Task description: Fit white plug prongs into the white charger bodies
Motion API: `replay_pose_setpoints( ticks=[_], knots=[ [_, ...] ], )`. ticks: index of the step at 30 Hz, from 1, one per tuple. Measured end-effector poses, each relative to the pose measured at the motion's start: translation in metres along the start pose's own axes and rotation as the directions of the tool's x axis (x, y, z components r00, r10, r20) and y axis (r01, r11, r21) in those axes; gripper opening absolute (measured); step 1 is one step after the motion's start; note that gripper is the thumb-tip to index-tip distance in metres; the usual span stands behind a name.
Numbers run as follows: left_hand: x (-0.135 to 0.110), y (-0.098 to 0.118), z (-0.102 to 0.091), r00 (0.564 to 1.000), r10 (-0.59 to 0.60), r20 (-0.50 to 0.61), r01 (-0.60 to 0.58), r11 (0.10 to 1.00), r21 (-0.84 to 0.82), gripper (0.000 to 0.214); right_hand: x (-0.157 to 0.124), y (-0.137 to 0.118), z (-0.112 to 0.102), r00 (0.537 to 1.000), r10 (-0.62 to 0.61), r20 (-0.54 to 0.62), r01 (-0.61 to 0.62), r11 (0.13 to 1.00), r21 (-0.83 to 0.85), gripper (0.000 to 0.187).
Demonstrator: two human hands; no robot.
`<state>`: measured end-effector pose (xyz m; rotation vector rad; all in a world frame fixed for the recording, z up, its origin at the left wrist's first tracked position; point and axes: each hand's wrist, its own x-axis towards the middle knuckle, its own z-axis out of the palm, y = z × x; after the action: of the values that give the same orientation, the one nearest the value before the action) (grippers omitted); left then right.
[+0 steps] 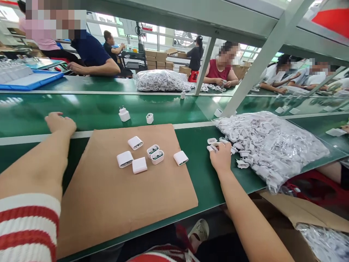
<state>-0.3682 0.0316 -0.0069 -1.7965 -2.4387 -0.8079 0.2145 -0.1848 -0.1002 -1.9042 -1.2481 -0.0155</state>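
My left hand point(60, 123) reaches over the green conveyor belt beyond the cardboard sheet. Its fingers are bent away from me and mostly hidden. My right hand point(220, 155) is beside the open end of a clear bag, its fingers closed on a small white plastic plug cover point(212, 148). Another loose white cover point(212, 141) lies just beyond the fingertips. Several white charger housings sit on the cardboard sheet point(131, 203), among them an upright pair with circuit parts showing inside, the nearer housing point(157, 157) touching the other. One housing point(181, 158) rests at the sheet's right edge.
The clear bag point(289, 142) of white covers spreads over the right side. On the belt point(103, 105) stand a charger with pins point(124, 114) and an open housing point(149, 118). A slanted metal post point(253, 62) crosses the right. Co-workers sit opposite. An open carton point(289, 236) stands below right.
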Motion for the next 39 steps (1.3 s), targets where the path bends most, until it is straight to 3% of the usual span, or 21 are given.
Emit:
replay_pose_setpoints(
  ticks=[2,4,6,9,12,16,18,20,24,26,28,30,31,32,34,37,39],
  knots=[
    [-0.001,0.014,-0.001,0.99,-0.016,-0.138,0.014,1.0,-0.017,0.047,0.0,-0.003,0.001,1.0,0.004,-0.017,-0.004,1.0,0.004,0.029],
    [-0.002,0.04,0.001,0.977,0.114,-0.18,-0.124,0.991,-0.044,0.047,0.001,-0.007,0.001,0.999,-0.022,-0.04,0.023,0.999,0.024,0.029],
    [-0.008,0.074,0.007,0.952,0.291,-0.095,-0.299,0.95,-0.085,0.053,0.002,-0.011,0.001,0.996,-0.067,-0.063,0.071,0.996,0.055,0.029],
    [-0.022,0.129,0.027,0.866,0.461,0.191,-0.44,0.886,-0.144,0.074,0.001,-0.013,0.0,0.99,-0.115,-0.08,0.121,0.99,0.079,0.029],
    [-0.035,0.172,0.052,0.831,0.436,0.344,-0.435,0.896,-0.085,0.096,-0.001,-0.012,0.0,0.985,-0.151,-0.079,0.159,0.982,0.105,0.031],
    [-0.045,0.201,0.063,0.822,0.384,0.421,-0.433,0.901,0.025,0.065,-0.003,-0.009,0.001,0.975,-0.222,0.018,0.215,0.958,0.192,0.033],
    [-0.052,0.207,0.051,0.826,0.414,0.383,-0.445,0.896,-0.009,0.052,-0.004,-0.008,0.001,0.969,-0.237,0.068,0.214,0.946,0.242,0.036],
    [-0.067,0.213,0.03,0.828,0.465,0.313,-0.471,0.88,-0.061,0.052,-0.003,-0.009,-0.001,0.972,-0.221,0.082,0.187,0.934,0.304,0.036],
    [-0.135,0.216,-0.02,0.789,0.584,0.191,-0.516,0.798,-0.312,0.051,-0.003,-0.013,-0.005,0.987,-0.136,0.086,0.082,0.884,0.46,0.038],
    [-0.185,0.21,-0.038,0.683,0.714,0.155,-0.584,0.661,-0.47,0.044,-0.003,-0.016,-0.005,0.987,-0.123,0.105,0.05,0.85,0.524,0.039],
    [-0.236,0.201,-0.045,0.502,0.851,0.156,-0.639,0.486,-0.596,0.032,-0.004,-0.02,-0.005,0.982,-0.115,0.148,0.005,0.805,0.593,0.042],
    [-0.28,0.19,-0.041,0.358,0.915,0.187,-0.634,0.385,-0.67,0.023,-0.006,-0.024,-0.007,0.97,-0.1,0.22,-0.076,0.739,0.669,0.046],
    [-0.297,0.185,-0.035,0.315,0.925,0.213,-0.627,0.372,-0.685,0.021,-0.008,-0.027,-0.008,0.961,-0.097,0.257,-0.117,0.704,0.7,0.049],
    [-0.309,0.181,-0.028,0.303,0.922,0.24,-0.624,0.382,-0.682,0.022,-0.009,-0.03,-0.011,0.952,-0.099,0.291,-0.152,0.674,0.723,0.051],
    [-0.321,0.175,-0.013,0.33,0.906,0.264,-0.638,0.42,-0.645,0.025,-0.014,-0.037,-0.017,0.93,-0.117,0.347,-0.2,0.63,0.75,0.057],
    [-0.315,0.172,0.0,0.404,0.893,0.198,-0.712,0.443,-0.544,0.027,-0.027,-0.047,-0.028,0.906,-0.147,0.396,-0.247,0.577,0.779,0.064],
    [-0.307,0.172,-0.001,0.426,0.895,0.132,-0.768,0.435,-0.471,0.026,-0.039,-0.054,-0.034,0.895,-0.152,0.419,-0.274,0.553,0.787,0.062]
  ],
)
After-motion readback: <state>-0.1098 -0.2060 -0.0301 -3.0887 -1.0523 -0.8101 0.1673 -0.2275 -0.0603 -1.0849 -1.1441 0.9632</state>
